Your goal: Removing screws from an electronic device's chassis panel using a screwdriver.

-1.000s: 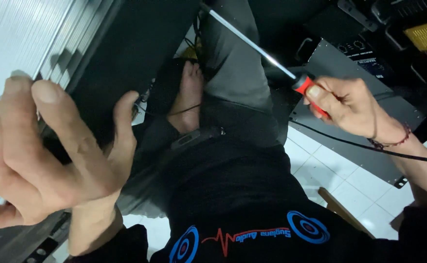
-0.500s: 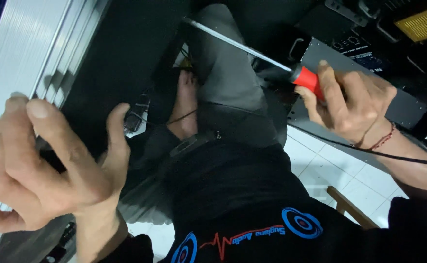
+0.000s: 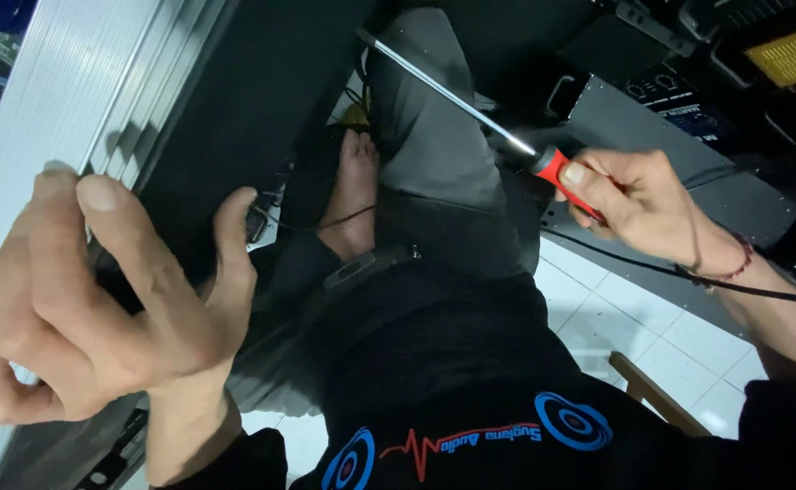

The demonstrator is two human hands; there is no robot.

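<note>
The right hand [image 3: 638,195] was closed around the red-and-black handle of a long screwdriver with a slim bright steel shaft [image 3: 457,100], which lay out to the person's right, above the grey trouser leg [image 3: 434,145], its tip slanting up and away toward the dark gap at the top of the view. The tool looked light and rigid, the smooth shaft likely slippery and a poor place to grip; the thick handle, where the fingers already wrapped it, seemed the sensible hold. The left hand [image 3: 98,308] was half open, fingers curled and holding nothing, its fingertips [image 3: 98,192] at or touching the ribbed silver aluminium panel [image 3: 71,118] that ran up the left side. A grey metal equipment case with a handle [image 3: 652,118] sat beyond the right hand, closed as far as could be seen, so its contents could not be told. A thin black cable [image 3: 652,268] crossed the white tiled floor [image 3: 615,318] beneath the wrist.
</note>
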